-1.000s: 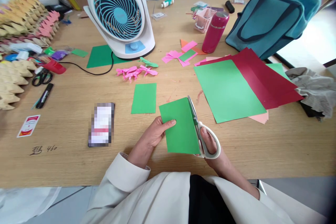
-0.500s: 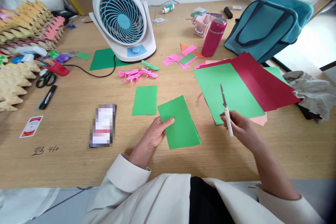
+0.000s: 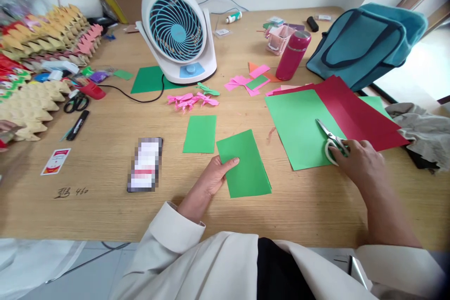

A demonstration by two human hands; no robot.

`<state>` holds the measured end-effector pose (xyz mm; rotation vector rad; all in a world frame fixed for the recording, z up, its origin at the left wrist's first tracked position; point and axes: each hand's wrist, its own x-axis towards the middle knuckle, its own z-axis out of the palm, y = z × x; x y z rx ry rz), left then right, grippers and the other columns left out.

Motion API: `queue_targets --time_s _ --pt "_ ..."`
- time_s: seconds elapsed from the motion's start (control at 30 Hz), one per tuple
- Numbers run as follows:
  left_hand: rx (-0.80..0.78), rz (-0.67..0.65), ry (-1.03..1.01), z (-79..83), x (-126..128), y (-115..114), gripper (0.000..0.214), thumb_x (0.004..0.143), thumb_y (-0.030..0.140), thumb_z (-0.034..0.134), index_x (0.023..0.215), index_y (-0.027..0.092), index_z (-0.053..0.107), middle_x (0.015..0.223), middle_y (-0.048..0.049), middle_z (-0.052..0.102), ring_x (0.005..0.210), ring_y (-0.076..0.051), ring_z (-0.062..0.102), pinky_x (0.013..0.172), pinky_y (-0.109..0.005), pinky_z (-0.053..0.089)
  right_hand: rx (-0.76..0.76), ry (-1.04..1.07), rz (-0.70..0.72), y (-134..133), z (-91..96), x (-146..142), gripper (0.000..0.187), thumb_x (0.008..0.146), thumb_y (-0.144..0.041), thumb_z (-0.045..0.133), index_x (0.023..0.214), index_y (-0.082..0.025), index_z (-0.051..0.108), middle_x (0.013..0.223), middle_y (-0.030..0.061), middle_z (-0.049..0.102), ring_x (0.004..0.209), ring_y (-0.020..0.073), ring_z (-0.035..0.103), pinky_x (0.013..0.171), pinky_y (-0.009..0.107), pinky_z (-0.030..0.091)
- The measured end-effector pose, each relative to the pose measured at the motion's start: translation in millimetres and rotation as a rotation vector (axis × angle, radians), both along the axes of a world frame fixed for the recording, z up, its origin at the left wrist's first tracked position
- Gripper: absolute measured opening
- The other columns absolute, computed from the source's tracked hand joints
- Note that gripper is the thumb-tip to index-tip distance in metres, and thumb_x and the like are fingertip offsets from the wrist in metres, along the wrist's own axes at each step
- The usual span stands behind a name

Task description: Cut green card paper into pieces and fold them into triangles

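Between thumb and fingers, my left hand [image 3: 213, 179] pinches a small stack of green paper rectangles [image 3: 248, 171] above the near part of the table. A single green paper rectangle [image 3: 199, 134] lies flat just beyond it, to the left. On the right, my right hand [image 3: 365, 164] has its fingers closed on the handles of the white-handled scissors [image 3: 336, 139]. The scissors are low over the large light green sheet [image 3: 295, 126], blades slightly parted and pointing away to the left. Whether they rest on the sheet I cannot tell.
Dark red sheets [image 3: 362, 112] lie beside the green sheet. Farther back stand a fan [image 3: 179, 33], a pink bottle [image 3: 293, 56] and a teal bag [image 3: 365, 47]. Pink paper pieces [image 3: 191, 101], a phone [image 3: 145, 164] and black scissors [image 3: 76, 102] lie leftward.
My right hand has moved right and down over the light green sheet with the scissors, which have turned flat, their blades parting. My left hand still holds the paper stack. The view has shifted slightly.
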<state>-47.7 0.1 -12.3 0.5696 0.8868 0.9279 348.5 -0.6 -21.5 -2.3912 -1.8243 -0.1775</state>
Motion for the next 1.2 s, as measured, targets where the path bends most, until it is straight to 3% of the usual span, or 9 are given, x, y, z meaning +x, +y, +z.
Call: queue_targets --time_s 0.13,0.2,0.3,0.37,0.5,0.73,0.83,0.97,1.2 --pt "0.004 0.029 0.007 -2.0 0 1 0.042 0.063 0.032 0.088 0.1 0.017 0.075 0.103 -0.0087 0.078 0.106 -0.029 0.07 0.099 -0.043 0.05 0.114 -0.009 0.01 -13 16.5 -20 0.034 0.089 -0.044 0.057 0.104 -0.016 0.07 0.098 0.0205 0.066 0.098 0.0373 0.061 0.075 0.046 0.044" --pt "0.009 0.055 0.022 -3.5 1 2 0.043 0.062 0.033 0.089 0.099 0.017 0.075 0.102 -0.0086 0.078 0.104 -0.029 0.071 0.098 -0.042 0.051 0.236 0.154 0.064 -20 26.9 -46 0.029 0.092 -0.041 0.053 0.099 -0.019 0.069 0.1 0.0181 0.068 0.096 0.0336 0.063 0.079 0.045 0.047" --pt "0.025 0.097 0.048 -5.5 2 3 0.045 0.061 0.033 0.089 0.1 0.017 0.075 0.103 -0.0087 0.078 0.1 -0.028 0.072 0.095 -0.041 0.052 0.1 0.645 0.206 -29 37.9 -99 0.026 0.091 -0.043 0.058 0.098 -0.021 0.069 0.093 0.0107 0.072 0.08 0.0234 0.067 0.066 0.034 0.05" --pt "0.047 0.128 0.061 -5.9 2 4 0.046 0.062 0.034 0.089 0.102 0.017 0.075 0.106 -0.0088 0.077 0.102 -0.028 0.072 0.095 -0.04 0.053 -0.076 0.906 0.329 -31 41.2 -133 0.031 0.093 -0.047 0.054 0.103 -0.02 0.068 0.092 0.0083 0.073 0.079 0.021 0.067 0.067 0.033 0.051" --pt "0.066 0.187 0.088 -3.3 3 4 0.048 0.061 0.035 0.089 0.104 0.017 0.074 0.11 -0.0091 0.076 0.107 -0.029 0.07 0.096 -0.041 0.053 -0.251 1.079 0.465 -31 41.5 -170 0.034 0.096 -0.047 0.05 0.103 -0.019 0.069 0.086 0.0064 0.073 0.076 0.0188 0.066 0.065 0.03 0.05" --pt "0.119 0.233 0.133 -4.9 4 4 0.049 0.062 0.035 0.089 0.104 0.016 0.074 0.112 -0.0095 0.076 0.11 -0.029 0.069 0.1 -0.041 0.05 -0.342 1.311 0.457 -28 31.7 -182 0.022 0.092 -0.036 0.055 0.094 -0.017 0.065 0.084 0.0037 0.07 0.073 0.016 0.064 0.067 0.029 0.053" --pt "0.147 0.235 0.148 -10.0 4 4 0.046 0.064 0.035 0.088 0.103 0.015 0.074 0.111 -0.0095 0.076 0.107 -0.028 0.069 0.099 -0.041 0.051 -0.349 1.338 0.411 -24 24.6 -186 0.018 0.089 -0.032 0.055 0.087 -0.017 0.064 0.074 0.0013 0.067 0.066 0.0141 0.061 0.061 0.027 0.051" --pt "0.163 0.211 0.175 -16.3 2 6 0.047 0.065 0.038 0.086 0.103 0.015 0.074 0.112 -0.0109 0.075 0.104 -0.028 0.071 0.095 -0.041 0.052 -0.242 1.174 0.393 -19 16.6 -191 0.014 0.085 -0.026 0.054 0.083 -0.017 0.064 0.066 -0.0015 0.06 0.058 0.0109 0.051 0.054 0.023 0.041" --pt "0.346 0.198 0.478 -30.0 -5 10 0.041 0.071 0.043 0.081 0.101 0.016 0.074 0.111 -0.011 0.075 0.103 -0.027 0.07 0.094 -0.038 0.053 -0.02 0.917 0.363 -11 12.0 -201 0.017 0.087 -0.029 0.053 0.075 -0.019 0.058 0.058 -0.0035 0.053 0.052 0.0095 0.044 0.05 0.022 0.033"
